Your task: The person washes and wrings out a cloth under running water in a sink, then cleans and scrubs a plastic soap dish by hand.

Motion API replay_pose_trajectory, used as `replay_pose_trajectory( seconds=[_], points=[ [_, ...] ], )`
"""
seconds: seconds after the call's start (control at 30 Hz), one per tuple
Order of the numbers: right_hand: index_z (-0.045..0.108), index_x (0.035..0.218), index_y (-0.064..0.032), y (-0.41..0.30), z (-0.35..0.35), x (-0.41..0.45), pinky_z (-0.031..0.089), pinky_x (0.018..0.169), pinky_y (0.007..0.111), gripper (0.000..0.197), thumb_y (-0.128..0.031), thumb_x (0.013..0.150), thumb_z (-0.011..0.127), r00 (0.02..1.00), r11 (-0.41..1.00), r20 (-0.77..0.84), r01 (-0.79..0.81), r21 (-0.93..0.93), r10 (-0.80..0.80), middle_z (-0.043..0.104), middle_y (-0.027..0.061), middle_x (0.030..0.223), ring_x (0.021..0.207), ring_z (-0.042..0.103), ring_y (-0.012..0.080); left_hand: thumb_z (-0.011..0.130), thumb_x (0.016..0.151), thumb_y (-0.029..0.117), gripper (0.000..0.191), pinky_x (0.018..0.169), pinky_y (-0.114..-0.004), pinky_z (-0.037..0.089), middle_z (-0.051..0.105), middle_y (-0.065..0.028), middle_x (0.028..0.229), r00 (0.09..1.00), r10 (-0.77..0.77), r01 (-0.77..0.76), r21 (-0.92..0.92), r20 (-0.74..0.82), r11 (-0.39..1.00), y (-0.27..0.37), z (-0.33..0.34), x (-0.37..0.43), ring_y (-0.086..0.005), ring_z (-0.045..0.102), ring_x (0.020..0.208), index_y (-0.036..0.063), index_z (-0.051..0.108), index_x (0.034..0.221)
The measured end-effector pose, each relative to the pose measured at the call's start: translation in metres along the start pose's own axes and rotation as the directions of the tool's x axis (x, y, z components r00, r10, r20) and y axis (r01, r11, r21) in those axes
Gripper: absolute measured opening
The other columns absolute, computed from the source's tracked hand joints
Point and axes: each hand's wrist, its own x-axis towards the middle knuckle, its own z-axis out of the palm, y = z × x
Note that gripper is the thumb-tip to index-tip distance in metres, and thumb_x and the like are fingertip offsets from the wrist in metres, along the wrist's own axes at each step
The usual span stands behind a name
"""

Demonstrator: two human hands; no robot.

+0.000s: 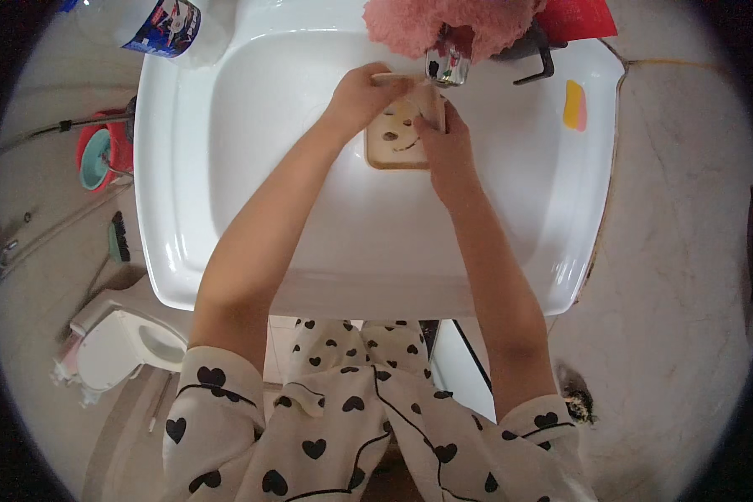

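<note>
Below the chrome faucet (448, 68), my left hand (363, 97) and my right hand (450, 147) grip a pale, thin-rimmed piece (438, 108) from its two sides. Water seems to run onto it from the spout. Under and between the hands shows a squarish cream dish (394, 150) with a brown edge and a simple face on it. Whether the pale piece and the dish are one object or two, I cannot tell. All of this is inside the white washbasin (351, 245). My fingertips are partly hidden by the pale piece.
A pink fluffy cloth (445, 22) hangs over the faucet, beside a black bracket (539, 66) and a red object (580, 19). A Pepsi bottle (169, 28) stands at the back left rim. Left of the basin are buckets (97, 160), a brush (119, 238) and a toilet (119, 345).
</note>
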Motion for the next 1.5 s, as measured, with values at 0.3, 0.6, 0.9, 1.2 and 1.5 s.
replay_pose_trajectory(
  seconds=[0.3, 0.6, 0.9, 1.2, 1.5],
  points=[
    [0.049, 0.114, 0.0035, -0.015, -0.009, 0.014, 0.047, 0.072, 0.032, 0.035, -0.007, 0.081, 0.05, 0.989, 0.929, 0.124, 0.122, -0.35, -0.084, 0.061, 0.0154, 0.091, 0.078, 0.059, 0.0203, 0.055, 0.085, 0.023, 0.025, 0.061, -0.029, 0.046, 0.062, -0.0096, 0.075, 0.971, 0.237, -0.201, 0.669, 0.039, 0.716, 0.008, -0.003, -0.007, -0.0142, 0.059, 0.069, -0.0002, 0.059, 0.094],
    [0.049, 0.115, 0.0023, -0.004, 0.0, 0.019, 0.048, 0.065, 0.033, 0.033, -0.009, 0.085, 0.052, 0.97, 0.954, -0.115, 0.181, -0.24, -0.213, 0.061, 0.0158, 0.089, 0.071, 0.059, 0.0185, 0.059, 0.084, 0.013, 0.027, 0.074, -0.03, 0.049, 0.058, -0.0076, 0.097, 0.986, -0.085, -0.025, -0.637, -0.141, 0.771, -0.016, 0.036, -0.031, -0.0157, 0.058, 0.086, -0.0005, 0.053, 0.107],
    [0.045, 0.119, 0.0008, 0.011, 0.006, 0.012, 0.045, 0.077, 0.034, 0.036, -0.008, 0.084, 0.051, 0.968, 0.976, -0.175, 0.153, -0.157, -0.181, 0.059, 0.0156, 0.1, 0.088, 0.058, 0.0225, 0.066, 0.08, 0.02, 0.027, 0.059, -0.028, 0.048, 0.062, -0.0082, 0.082, 0.956, -0.246, 0.148, -0.461, -0.159, 0.875, -0.014, 0.032, -0.012, -0.0147, 0.059, 0.066, -0.001, 0.057, 0.095],
    [0.043, 0.121, -0.0002, 0.012, 0.009, 0.004, 0.045, 0.08, 0.032, 0.037, -0.008, 0.086, 0.05, 0.96, 0.963, -0.211, 0.13, -0.235, -0.181, 0.056, 0.0151, 0.106, 0.094, 0.057, 0.0205, 0.061, 0.082, 0.018, 0.027, 0.061, -0.028, 0.048, 0.062, -0.0082, 0.085, 0.943, -0.304, 0.215, -0.446, -0.138, 0.869, -0.007, 0.029, -0.005, -0.014, 0.058, 0.069, -0.0008, 0.057, 0.101],
    [0.042, 0.121, -0.0001, 0.009, 0.008, 0.005, 0.044, 0.081, 0.03, 0.039, -0.003, 0.084, 0.05, 0.956, 0.978, -0.212, 0.186, -0.095, -0.202, 0.055, 0.015, 0.106, 0.095, 0.055, 0.0209, 0.059, 0.083, 0.013, 0.029, 0.073, -0.029, 0.048, 0.06, -0.0083, 0.096, 0.988, -0.147, 0.139, -0.592, 0.036, 0.793, -0.015, 0.021, -0.015, -0.0155, 0.059, 0.084, -0.0008, 0.053, 0.108]
  ],
)
